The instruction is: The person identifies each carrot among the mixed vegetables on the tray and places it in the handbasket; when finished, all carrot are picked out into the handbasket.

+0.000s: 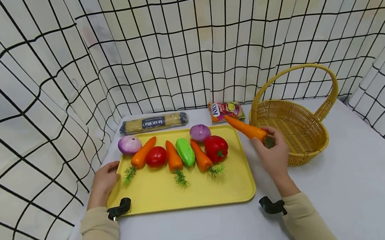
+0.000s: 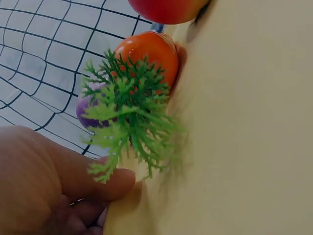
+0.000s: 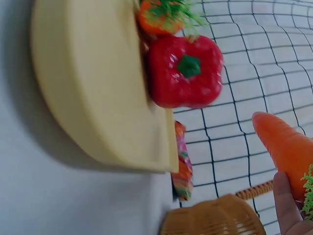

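Note:
My right hand (image 1: 276, 156) holds a carrot (image 1: 245, 128) by its leafy end, above the gap between the yellow tray (image 1: 204, 192) and the wicker basket (image 1: 299, 131). The carrot's tip points up and left. At the tray's left edge my left hand (image 1: 104, 181) grips the rim, its thumb (image 2: 120, 185) on top. On the tray lie several carrots (image 1: 174, 157), a tomato (image 1: 156, 157), a green cucumber-like vegetable (image 1: 185, 152), a red bell pepper (image 1: 216, 148) and two purple onions (image 1: 129, 145). In the right wrist view the bell pepper (image 3: 186, 71) stands near the tray's corner.
Behind the tray lie a pack of spaghetti (image 1: 153, 123) and a Fox's candy bag (image 1: 226, 111). The basket's tall handle (image 1: 295, 68) arches upward on the right. Black netting (image 1: 183, 41) over white cloth encloses the white table (image 1: 191, 235) at the back and sides.

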